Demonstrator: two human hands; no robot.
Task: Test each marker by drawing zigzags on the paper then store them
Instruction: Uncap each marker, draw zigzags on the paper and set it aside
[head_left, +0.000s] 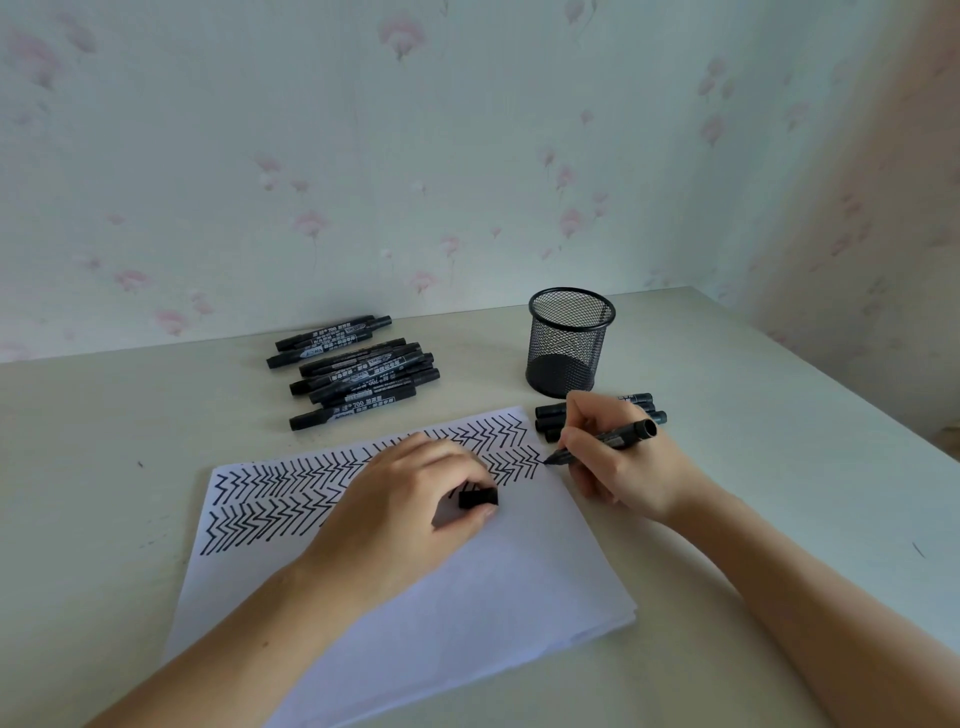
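Loose markers (358, 379) read "700" on labels; other txt too blurry.

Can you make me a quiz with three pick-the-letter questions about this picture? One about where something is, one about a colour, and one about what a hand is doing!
1. Where is the cup?
A. On the paper
B. On the table behind the right hand
C. On the floor

2. What colour are the zigzags?
A. Red
B. Blue
C. Black

3. What is the left hand doing?
A. Holding a cap on the paper
B. Waving in the air
C. Reaching into the cup

Answers:
1. B, the cup stands on the table past the right hand.
2. C, every line on the paper is black.
3. A, its fingers pinch the cap while the right hand draws with a marker.
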